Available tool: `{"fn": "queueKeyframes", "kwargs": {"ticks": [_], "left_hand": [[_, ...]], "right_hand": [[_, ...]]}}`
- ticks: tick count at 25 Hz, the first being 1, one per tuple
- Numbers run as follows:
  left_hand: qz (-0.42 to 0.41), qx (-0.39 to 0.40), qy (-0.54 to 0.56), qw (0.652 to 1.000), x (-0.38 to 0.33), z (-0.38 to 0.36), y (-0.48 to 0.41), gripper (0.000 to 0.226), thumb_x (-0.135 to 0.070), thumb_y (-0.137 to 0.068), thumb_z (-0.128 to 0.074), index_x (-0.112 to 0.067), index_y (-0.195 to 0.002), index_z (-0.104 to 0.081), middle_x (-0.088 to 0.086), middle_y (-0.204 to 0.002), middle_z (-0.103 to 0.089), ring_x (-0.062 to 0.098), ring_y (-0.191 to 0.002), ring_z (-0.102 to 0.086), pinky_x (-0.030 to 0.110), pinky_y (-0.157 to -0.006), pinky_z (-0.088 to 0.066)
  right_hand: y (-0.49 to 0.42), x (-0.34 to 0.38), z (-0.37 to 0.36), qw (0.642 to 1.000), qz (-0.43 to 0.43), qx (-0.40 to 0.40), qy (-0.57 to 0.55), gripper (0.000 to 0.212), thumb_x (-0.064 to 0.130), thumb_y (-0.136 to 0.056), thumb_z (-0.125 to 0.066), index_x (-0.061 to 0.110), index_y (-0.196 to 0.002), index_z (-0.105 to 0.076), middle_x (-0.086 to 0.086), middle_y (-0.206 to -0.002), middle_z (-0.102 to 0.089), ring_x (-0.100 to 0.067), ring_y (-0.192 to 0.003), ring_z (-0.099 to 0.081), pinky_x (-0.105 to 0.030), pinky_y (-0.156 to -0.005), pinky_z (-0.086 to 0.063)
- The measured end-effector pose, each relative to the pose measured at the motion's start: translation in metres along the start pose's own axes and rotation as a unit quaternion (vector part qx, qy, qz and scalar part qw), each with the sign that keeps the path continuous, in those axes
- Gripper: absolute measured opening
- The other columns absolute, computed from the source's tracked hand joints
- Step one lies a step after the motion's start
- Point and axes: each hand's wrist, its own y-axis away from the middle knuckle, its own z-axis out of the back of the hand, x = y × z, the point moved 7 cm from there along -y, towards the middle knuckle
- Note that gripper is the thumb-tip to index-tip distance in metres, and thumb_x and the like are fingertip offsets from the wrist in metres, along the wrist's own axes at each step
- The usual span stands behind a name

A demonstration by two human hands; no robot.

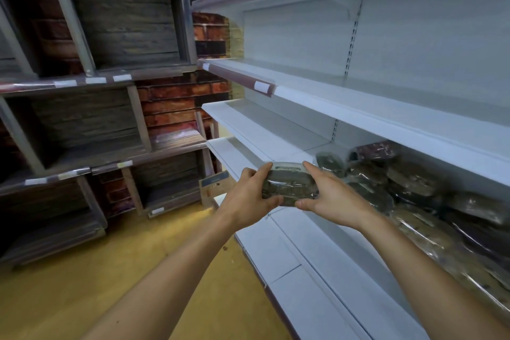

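I hold a clear plastic packet of dark greenish food (288, 183) between both hands, just above the front of a white metal shelf (298, 246). My left hand (245, 199) grips its left end, fingers over the top and thumb under. My right hand (328, 196) grips its right end, index finger along the top edge and thumb at the lower front. The packet's middle shows between my hands.
Several similar wrapped packets (414, 188) lie piled on the same shelf to the right. White shelves (358, 107) rise above. Dark wooden crates (121, 25) stand on racks at the left before a brick wall (176, 102). Below lies a yellow floor (110, 270).
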Motion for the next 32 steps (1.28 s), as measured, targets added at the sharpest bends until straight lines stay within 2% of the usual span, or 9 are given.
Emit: {"fn": "queueKeyframes", "kwargs": {"ticks": [3,7,14,17,22,26,32], "left_hand": [[-0.025,0.031,0.011,0.999,0.000,-0.013,-0.029,0.078,-0.049,-0.089,-0.065,-0.038,-0.153,-0.021,-0.001,-0.133,-0.041,0.018,-0.113,-0.055,0.033,-0.098,-0.049],[-0.079,0.052,0.028,0.995,-0.007,-0.012,-0.074,0.075,-0.048,-0.090,-0.065,-0.040,-0.152,-0.022,-0.002,-0.132,-0.041,0.018,-0.113,-0.054,0.034,-0.100,-0.047],[-0.177,0.092,0.068,0.978,0.006,0.001,-0.138,0.074,-0.047,-0.089,-0.066,-0.042,-0.150,-0.025,-0.004,-0.136,-0.041,0.014,-0.115,-0.054,0.033,-0.102,-0.046],[-0.224,0.108,0.098,0.964,0.002,0.010,-0.151,0.073,-0.046,-0.089,-0.067,-0.043,-0.150,-0.027,-0.005,-0.136,-0.041,0.012,-0.113,-0.053,0.027,-0.100,-0.043],[-0.279,0.100,0.137,0.945,-0.007,0.037,-0.165,0.073,-0.046,-0.087,-0.069,-0.045,-0.148,-0.030,-0.006,-0.130,-0.044,0.009,-0.105,-0.053,0.021,-0.092,-0.041],[-0.293,0.093,0.172,0.936,-0.013,0.058,-0.185,0.076,-0.045,-0.086,-0.071,-0.044,-0.150,-0.031,-0.009,-0.128,-0.041,0.008,-0.111,-0.053,0.023,-0.099,-0.042],[-0.301,0.090,0.193,0.929,-0.016,0.061,-0.203,0.076,-0.044,-0.087,-0.071,-0.043,-0.151,-0.029,-0.010,-0.132,-0.041,0.007,-0.114,-0.051,0.021,-0.094,-0.039]], "right_hand": [[-0.010,-0.015,0.004,0.999,-0.030,-0.005,0.013,0.097,0.052,-0.080,-0.071,0.035,-0.154,-0.012,0.002,-0.152,-0.036,-0.018,-0.133,-0.043,-0.038,-0.106,-0.041],[-0.030,-0.025,0.023,0.996,-0.072,-0.048,0.029,0.095,0.051,-0.081,-0.072,0.034,-0.154,-0.014,-0.001,-0.148,-0.040,-0.020,-0.132,-0.044,-0.038,-0.106,-0.040],[-0.056,-0.012,0.034,0.982,-0.157,-0.096,0.049,0.096,0.056,-0.080,-0.069,0.035,-0.154,-0.012,-0.002,-0.146,-0.041,-0.021,-0.131,-0.044,-0.037,-0.108,-0.038],[-0.050,-0.001,0.042,0.972,-0.189,-0.126,0.065,0.092,0.057,-0.081,-0.068,0.038,-0.152,-0.014,0.000,-0.142,-0.043,-0.021,-0.128,-0.046,-0.035,-0.104,-0.040],[-0.049,0.034,0.068,0.960,-0.196,-0.162,0.113,0.091,0.056,-0.082,-0.067,0.037,-0.153,-0.014,-0.001,-0.144,-0.044,-0.019,-0.126,-0.047,-0.036,-0.104,-0.041],[-0.056,0.051,0.088,0.952,-0.201,-0.197,0.121,0.090,0.056,-0.083,-0.067,0.038,-0.154,-0.013,0.000,-0.140,-0.046,-0.019,-0.125,-0.047,-0.035,-0.102,-0.041],[-0.071,0.049,0.099,0.948,-0.205,-0.213,0.117,0.090,0.055,-0.084,-0.066,0.040,-0.153,-0.011,0.003,-0.143,-0.043,-0.016,-0.128,-0.044,-0.035,-0.105,-0.039]]}}
